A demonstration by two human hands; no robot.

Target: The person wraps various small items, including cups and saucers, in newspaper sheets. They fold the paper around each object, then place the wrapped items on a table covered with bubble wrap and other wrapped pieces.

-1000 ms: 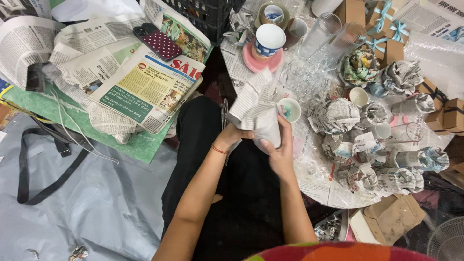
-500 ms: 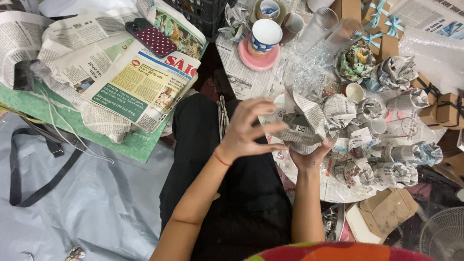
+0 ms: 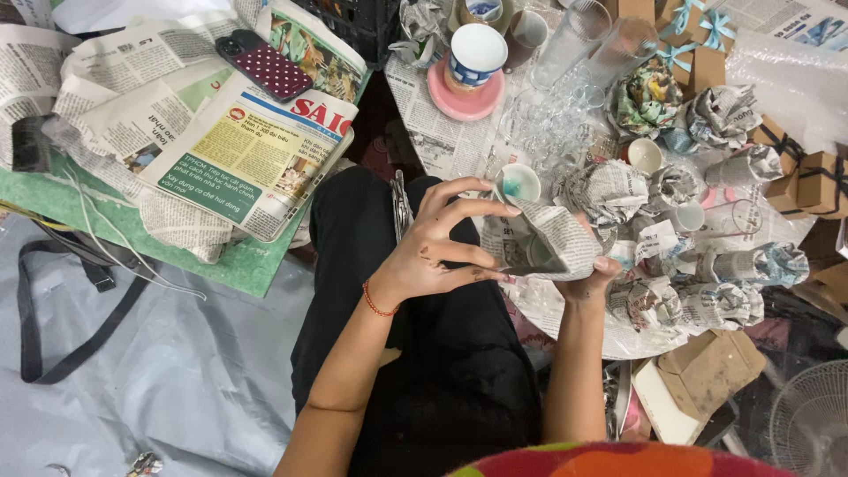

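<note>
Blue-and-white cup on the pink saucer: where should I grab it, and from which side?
Grip the cup by its open rim, coming straight down from above. It stands upright on the saucer, and glasses crowd its right side.

This looks like a makeshift packing spot on the floor of a home or small shop. A grey plastic sheet covers the ground, and a low round table is crowded with cups bundled in newspaper, clear glasses, a blue and white cup on a pink saucer, and small brown gift boxes with ribbon. Loose newspapers are piled alongside, bubble wrap lies at the far edge, and a standing fan sits beside flattened cardboard.
</note>
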